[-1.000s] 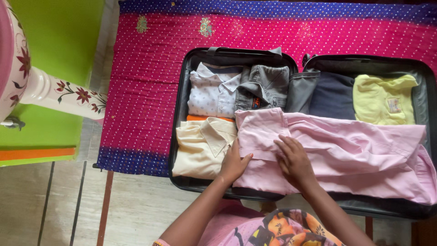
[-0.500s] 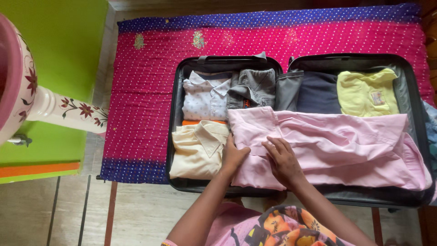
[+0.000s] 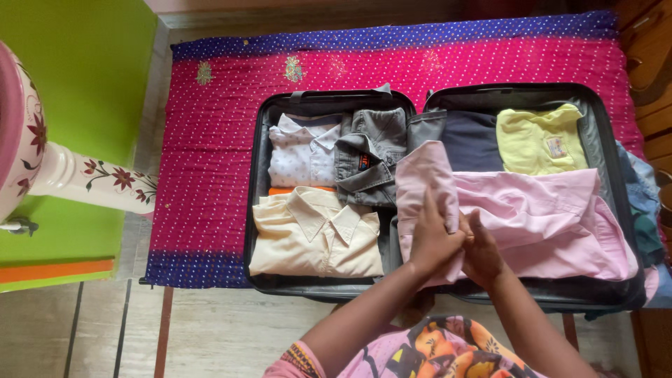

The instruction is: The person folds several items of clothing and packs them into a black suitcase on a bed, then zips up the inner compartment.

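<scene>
The fingers [image 3: 439,222] of the left hand [image 3: 432,241] are curled shut over the raised end of the pink shirt [image 3: 539,217], lifting it into a fold; the right hand [image 3: 481,250] just beside it pinches the same cloth from the other side, fingers closed. The rest of the shirt lies spread across the right half of the open suitcase [image 3: 260,133], below a navy garment [image 3: 470,143] and a yellow top [image 3: 539,140]. In the left half lie a cream shirt [image 3: 315,234], a dotted white shirt [image 3: 302,150] and a grey shirt [image 3: 371,157]. The likely trouble — the loose cloth could slip from the pinch and the fold open out, or the trailing part drag and crease; the pink-and-blue bedspread [image 3: 210,140] lies beneath.
</scene>
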